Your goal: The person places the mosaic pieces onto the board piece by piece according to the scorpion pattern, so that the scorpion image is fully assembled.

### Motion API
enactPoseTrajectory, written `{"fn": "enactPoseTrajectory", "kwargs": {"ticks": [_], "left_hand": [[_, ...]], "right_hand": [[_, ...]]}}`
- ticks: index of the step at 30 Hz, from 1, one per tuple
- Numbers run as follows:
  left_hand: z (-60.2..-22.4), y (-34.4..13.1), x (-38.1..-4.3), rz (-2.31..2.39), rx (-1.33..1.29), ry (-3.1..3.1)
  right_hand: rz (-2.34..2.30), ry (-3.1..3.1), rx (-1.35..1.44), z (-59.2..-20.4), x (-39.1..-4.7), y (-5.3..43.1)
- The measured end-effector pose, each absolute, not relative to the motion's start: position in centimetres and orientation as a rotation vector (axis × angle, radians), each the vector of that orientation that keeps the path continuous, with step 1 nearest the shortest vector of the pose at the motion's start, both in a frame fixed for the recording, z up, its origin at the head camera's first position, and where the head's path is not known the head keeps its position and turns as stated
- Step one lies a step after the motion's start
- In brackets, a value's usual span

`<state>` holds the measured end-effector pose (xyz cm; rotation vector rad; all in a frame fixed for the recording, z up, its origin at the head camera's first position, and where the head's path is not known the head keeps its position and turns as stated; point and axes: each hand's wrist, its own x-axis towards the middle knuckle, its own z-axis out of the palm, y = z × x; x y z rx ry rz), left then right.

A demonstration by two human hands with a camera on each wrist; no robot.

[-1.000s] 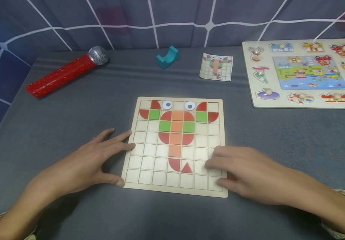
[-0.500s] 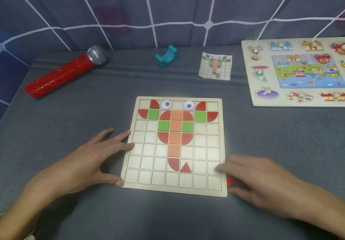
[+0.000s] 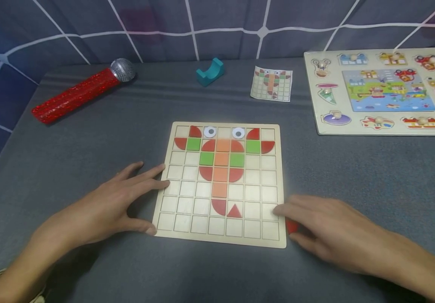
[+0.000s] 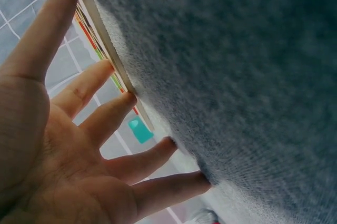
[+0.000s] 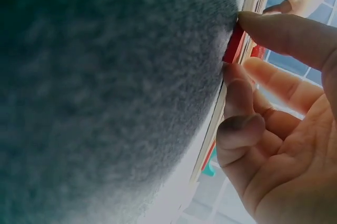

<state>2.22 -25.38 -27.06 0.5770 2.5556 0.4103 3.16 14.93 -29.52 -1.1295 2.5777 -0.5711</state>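
A square wooden grid board [image 3: 187,223] lies on the grey table, with red, green and orange tiles and two eye discs set in its cells. My left hand [image 3: 115,206] has its fingers spread, the thumb and two fingertips touching the board's left edge. At the right edge, my right hand [image 3: 335,231] pinches a red block [image 5: 234,45] between thumb and a finger, as the right wrist view shows. The block rests on the table beside the board, and its exact shape is partly hidden. One finger of that hand reaches over the board's rim. A small red triangle tile [image 3: 234,211] lies in a lower cell.
Behind the board lies a printed pattern card [image 3: 271,84]. A teal curved block [image 3: 210,72] and a red microphone [image 3: 83,92] are at the back left. A wooden knob puzzle [image 3: 385,90] lies at the back right, before a dark curtain [image 3: 229,17] with white lines.
My right hand has drawn back to the right, off the board's cells to its edge, then stayed nearly still. My left hand and the tiles have not moved.
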Motion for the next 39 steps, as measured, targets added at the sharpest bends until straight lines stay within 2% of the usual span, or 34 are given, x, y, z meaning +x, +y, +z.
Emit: {"fn": "enactPoseTrajectory", "kwargs": {"ticks": [17, 39], "left_hand": [[-27.0, -25.5, 2.2, 0.433, 0.577, 2.544], [-27.0, -25.4, 2.2, 0.443, 0.582, 2.546]], "right_hand": [[-0.688, 2.614, -1.186, -28.3, 3.1, 15.2], [-0.719, 2.521, -1.462, -28.9, 3.1, 8.4]]}}
